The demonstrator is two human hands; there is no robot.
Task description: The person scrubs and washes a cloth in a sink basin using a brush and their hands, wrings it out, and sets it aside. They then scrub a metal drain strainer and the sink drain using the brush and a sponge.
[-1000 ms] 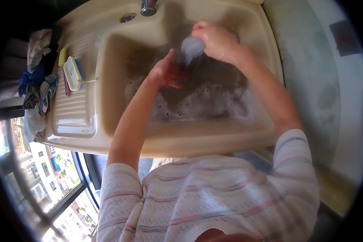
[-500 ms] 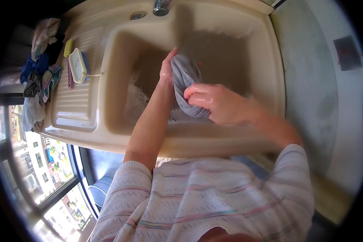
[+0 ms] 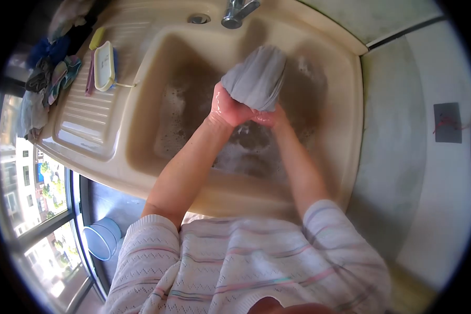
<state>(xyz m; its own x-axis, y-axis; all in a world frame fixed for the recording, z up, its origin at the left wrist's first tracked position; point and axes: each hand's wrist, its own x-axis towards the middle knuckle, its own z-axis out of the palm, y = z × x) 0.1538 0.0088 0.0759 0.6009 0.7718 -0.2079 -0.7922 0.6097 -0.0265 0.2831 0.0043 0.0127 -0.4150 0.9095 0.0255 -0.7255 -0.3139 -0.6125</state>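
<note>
A bunched grey cloth (image 3: pixel 259 76) is held up over the murky water in the beige sink (image 3: pixel 141 120). My left hand (image 3: pixel 228 108) is closed around its lower left side, wet and shiny. At the cloth's lower right, my right hand (image 3: pixel 270 116) grips the bottom end, with most of its fingers hidden behind the fabric. Both hands meet below the cloth. I cannot tell what kind of garment it is.
A chrome tap (image 3: pixel 234 14) overhangs the sink's far edge. On the ribbed drainboard (image 3: pixel 86 125) lie a white soap dish (image 3: pixel 105 67), a yellow sponge (image 3: pixel 96 38) and a purple brush-like item (image 3: pixel 90 78). Several cloths (image 3: pixel 49 78) hang at left. A blue bucket (image 3: pixel 102 238) stands below.
The cloth, earlier draped long between my hands, is now bunched and raised toward the tap. My right hand has moved from its side to beneath it, beside my left. The view has shifted.
</note>
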